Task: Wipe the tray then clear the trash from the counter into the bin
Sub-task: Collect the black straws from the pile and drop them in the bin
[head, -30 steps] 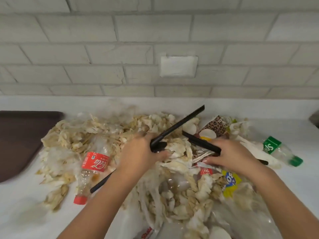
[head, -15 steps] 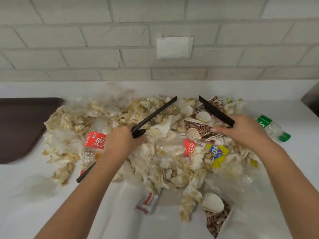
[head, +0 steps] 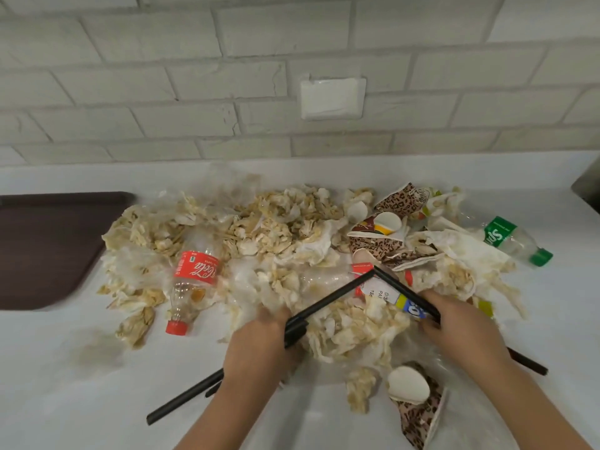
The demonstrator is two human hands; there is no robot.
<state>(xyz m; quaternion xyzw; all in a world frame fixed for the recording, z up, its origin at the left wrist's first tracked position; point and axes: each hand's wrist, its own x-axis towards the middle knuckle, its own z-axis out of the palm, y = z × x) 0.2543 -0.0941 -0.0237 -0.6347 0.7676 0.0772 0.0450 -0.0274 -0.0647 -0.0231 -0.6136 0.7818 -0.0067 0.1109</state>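
A heap of crumpled, stained paper trash covers the middle of the white counter. A clear cola bottle with a red label and red cap lies at its left. My left hand grips a long black stick. My right hand grips a second black stick. The two stick tips meet over the heap, near a second red-labelled clear bottle. The dark brown tray lies at the far left, bare.
A green-capped clear bottle lies at the right. Leopard-print paper cups sit at the back right, and one lies near the front edge on clear plastic. A brick wall with a white plate stands behind.
Both hands have pulled back toward me with the sticks. The stick tips, apart half a second ago, now touch in a V over the heap, and some trash has shifted toward the front.
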